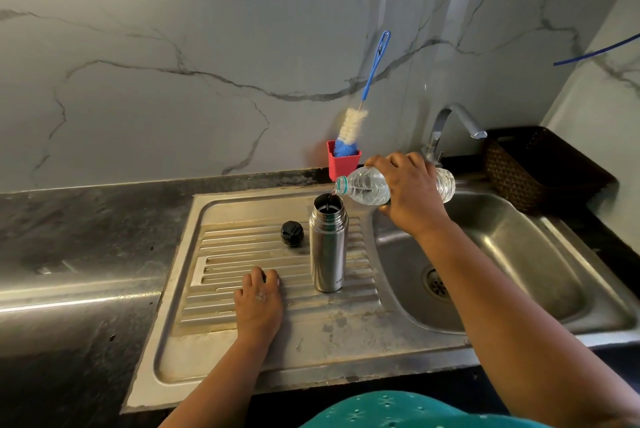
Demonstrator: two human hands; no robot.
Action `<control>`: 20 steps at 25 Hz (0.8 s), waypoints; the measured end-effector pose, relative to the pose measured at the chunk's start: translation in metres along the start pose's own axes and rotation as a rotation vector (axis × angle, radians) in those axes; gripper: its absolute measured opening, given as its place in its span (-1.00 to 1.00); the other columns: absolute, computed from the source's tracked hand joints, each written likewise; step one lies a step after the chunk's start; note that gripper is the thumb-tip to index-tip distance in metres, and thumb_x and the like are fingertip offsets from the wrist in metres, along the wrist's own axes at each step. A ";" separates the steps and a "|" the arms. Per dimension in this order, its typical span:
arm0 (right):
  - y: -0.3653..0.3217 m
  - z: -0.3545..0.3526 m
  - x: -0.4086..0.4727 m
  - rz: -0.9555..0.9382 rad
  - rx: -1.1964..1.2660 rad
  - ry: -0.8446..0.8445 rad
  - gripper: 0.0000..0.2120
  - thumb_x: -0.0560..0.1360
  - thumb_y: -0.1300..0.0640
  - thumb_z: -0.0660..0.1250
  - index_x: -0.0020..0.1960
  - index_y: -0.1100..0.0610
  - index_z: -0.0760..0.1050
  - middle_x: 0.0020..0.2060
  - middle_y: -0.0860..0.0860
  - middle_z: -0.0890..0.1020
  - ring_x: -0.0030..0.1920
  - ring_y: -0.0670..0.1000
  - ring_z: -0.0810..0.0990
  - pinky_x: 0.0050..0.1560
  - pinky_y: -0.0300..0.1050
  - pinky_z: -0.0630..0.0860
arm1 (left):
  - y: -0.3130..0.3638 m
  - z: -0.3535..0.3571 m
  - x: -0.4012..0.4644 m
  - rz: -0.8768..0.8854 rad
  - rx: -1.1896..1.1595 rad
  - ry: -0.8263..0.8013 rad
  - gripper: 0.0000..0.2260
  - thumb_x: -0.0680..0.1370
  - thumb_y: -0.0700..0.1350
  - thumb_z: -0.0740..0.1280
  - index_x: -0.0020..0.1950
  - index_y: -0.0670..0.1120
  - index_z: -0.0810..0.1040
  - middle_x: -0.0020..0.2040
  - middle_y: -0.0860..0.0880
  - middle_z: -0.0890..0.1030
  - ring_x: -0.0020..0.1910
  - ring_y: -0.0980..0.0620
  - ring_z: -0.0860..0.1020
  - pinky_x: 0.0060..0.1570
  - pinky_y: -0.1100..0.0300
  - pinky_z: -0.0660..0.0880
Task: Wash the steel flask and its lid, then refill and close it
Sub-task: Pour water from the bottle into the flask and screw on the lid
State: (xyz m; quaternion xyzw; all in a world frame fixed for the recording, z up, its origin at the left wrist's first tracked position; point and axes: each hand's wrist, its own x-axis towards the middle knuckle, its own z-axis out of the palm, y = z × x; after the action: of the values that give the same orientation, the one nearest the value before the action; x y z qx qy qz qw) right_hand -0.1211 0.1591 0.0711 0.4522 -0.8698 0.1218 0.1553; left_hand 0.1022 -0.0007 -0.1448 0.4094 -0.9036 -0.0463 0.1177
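The steel flask [327,247] stands upright and open on the ribbed drainboard [242,351]. Its black lid [292,233] lies just to the flask's left, apart from it. My right hand [412,192] grips a clear plastic water bottle [367,188], tilted with its mouth over the flask's opening, and a thin stream of water runs into the flask. My left hand [259,299] rests on the drainboard to the flask's left with its fingers curled. A small dark bit shows between its fingertips; I cannot tell what it is.
The sink basin [512,254] with its drain lies to the right, under a steel tap [450,129]. A red holder [343,162] with a blue-handled bottle brush [356,122] stands against the marble wall. A dark woven basket [533,171] sits at the far right. Dark counter [86,237] extends left.
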 end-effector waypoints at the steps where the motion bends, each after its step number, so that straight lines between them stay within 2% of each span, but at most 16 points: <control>1: 0.000 0.000 0.001 0.001 -0.003 0.004 -0.27 0.27 0.07 0.58 0.36 -0.04 0.34 0.15 0.01 0.49 0.22 0.11 0.39 0.27 0.09 0.32 | 0.000 0.000 0.000 -0.001 -0.001 -0.004 -0.82 0.63 -0.07 0.18 0.16 -0.04 0.53 0.08 -0.06 0.49 0.04 -0.06 0.45 0.02 0.03 0.45; 11: 0.005 0.001 0.001 -0.010 -0.030 0.037 -0.29 0.26 0.14 0.58 0.34 -0.05 0.37 0.11 0.01 0.49 0.17 0.11 0.39 0.26 0.08 0.30 | -0.001 -0.002 0.000 0.013 -0.008 0.013 -0.85 0.59 -0.09 0.24 0.09 -0.06 0.55 0.02 -0.07 0.50 -0.02 -0.09 0.46 -0.06 0.01 0.45; 17: 0.005 0.002 0.002 -0.033 -0.051 0.068 -0.27 0.23 0.14 0.60 0.32 -0.04 0.39 0.08 0.02 0.51 0.14 0.12 0.42 0.22 0.09 0.35 | -0.001 -0.003 0.001 0.015 -0.007 -0.006 -0.83 0.60 -0.07 0.22 0.12 -0.05 0.55 0.04 -0.07 0.49 0.00 -0.08 0.46 -0.04 0.03 0.44; 20: 0.005 0.002 0.002 -0.042 -0.063 0.090 -0.28 0.23 0.16 0.60 0.32 -0.04 0.39 0.07 0.02 0.51 0.13 0.12 0.42 0.21 0.09 0.36 | 0.000 -0.004 0.000 0.013 -0.010 -0.033 -0.79 0.63 -0.05 0.16 0.18 -0.04 0.51 0.11 -0.06 0.48 0.06 -0.06 0.44 0.04 0.04 0.43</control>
State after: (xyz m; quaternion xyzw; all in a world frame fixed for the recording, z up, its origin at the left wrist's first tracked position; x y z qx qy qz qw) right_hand -0.1264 0.1599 0.0693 0.4592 -0.8558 0.1111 0.2109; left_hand 0.1034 -0.0010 -0.1413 0.4021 -0.9078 -0.0571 0.1051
